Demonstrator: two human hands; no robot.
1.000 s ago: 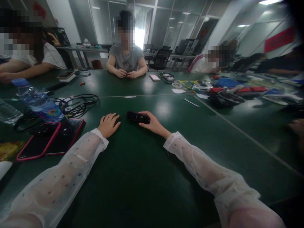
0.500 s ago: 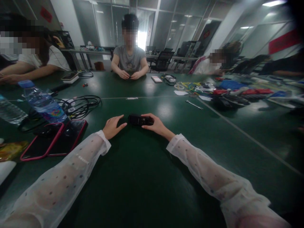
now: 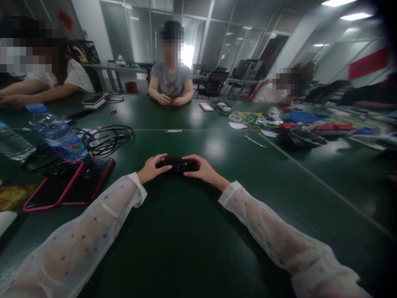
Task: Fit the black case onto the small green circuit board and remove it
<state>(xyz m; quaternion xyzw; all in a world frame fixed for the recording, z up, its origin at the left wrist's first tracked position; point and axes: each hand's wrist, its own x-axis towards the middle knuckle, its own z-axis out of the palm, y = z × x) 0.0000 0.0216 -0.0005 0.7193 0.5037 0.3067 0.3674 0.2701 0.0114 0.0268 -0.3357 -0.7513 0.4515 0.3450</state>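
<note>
A small black device [image 3: 178, 164] lies on the dark green table [image 3: 192, 240] in front of me. My left hand [image 3: 151, 168] grips its left end with curled fingers. My right hand [image 3: 201, 169] grips its right end, fingers wrapped over the top. Both arms wear sheer white dotted sleeves. The device's underside and details are hidden by my fingers.
Two phones in red cases [image 3: 70, 184] lie at the left, next to a water bottle [image 3: 56, 134] and tangled black cables [image 3: 104, 138]. A metal tool [image 3: 254, 141] and a heap of coloured items [image 3: 297, 124] sit at the right. Other people sit around the table.
My left hand moved right from the bare table and closed on the device's left end. My right hand kept its hold, and the device came slightly nearer to me.
</note>
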